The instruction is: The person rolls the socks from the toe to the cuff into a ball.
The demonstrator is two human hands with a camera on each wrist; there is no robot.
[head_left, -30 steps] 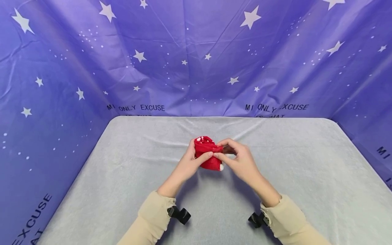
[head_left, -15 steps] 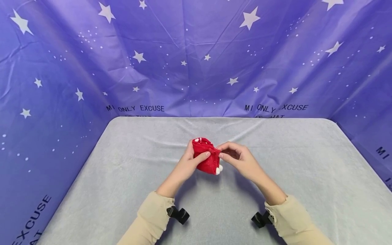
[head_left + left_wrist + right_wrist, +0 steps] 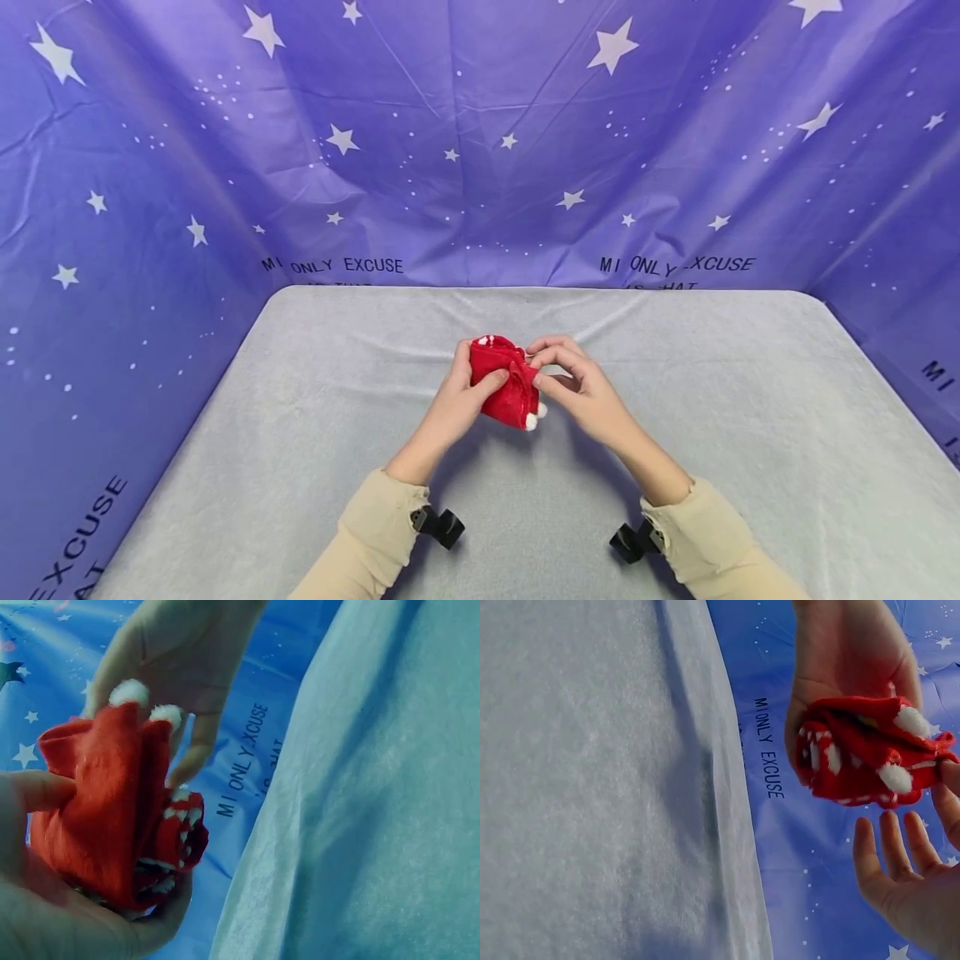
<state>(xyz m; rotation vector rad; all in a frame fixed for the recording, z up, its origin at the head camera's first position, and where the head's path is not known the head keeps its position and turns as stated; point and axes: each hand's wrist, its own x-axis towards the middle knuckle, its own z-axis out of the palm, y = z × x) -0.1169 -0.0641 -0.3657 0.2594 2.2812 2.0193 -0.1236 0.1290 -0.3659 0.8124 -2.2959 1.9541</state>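
A small folded bundle of red cloth point(image 3: 504, 403) is held up over the middle of the table. Two white pom-poms point(image 3: 904, 750) hang from its corner, and white patches show on the inner folds. My left hand point(image 3: 459, 398) grips its left side, thumb across the front and fingers behind. At the right edge, my right hand point(image 3: 588, 393) pinches the cloth between thumb and index finger. Its other fingers point(image 3: 892, 851) are spread apart from the bundle. In the left wrist view the folded layers of the cloth point(image 3: 105, 817) open toward the table side.
A grey cloth-covered table point(image 3: 300, 417) lies beneath both hands. Blue-purple curtains point(image 3: 465, 150) with white stars and black lettering stand behind and at both sides. Black wrist-worn devices point(image 3: 442, 527) sit at the beige cuffs.
The right fingers have shifted along the right edge and pulled at the cloth. The bundle has turned slightly, so a second pom-pom shows. The left hand keeps its hold.
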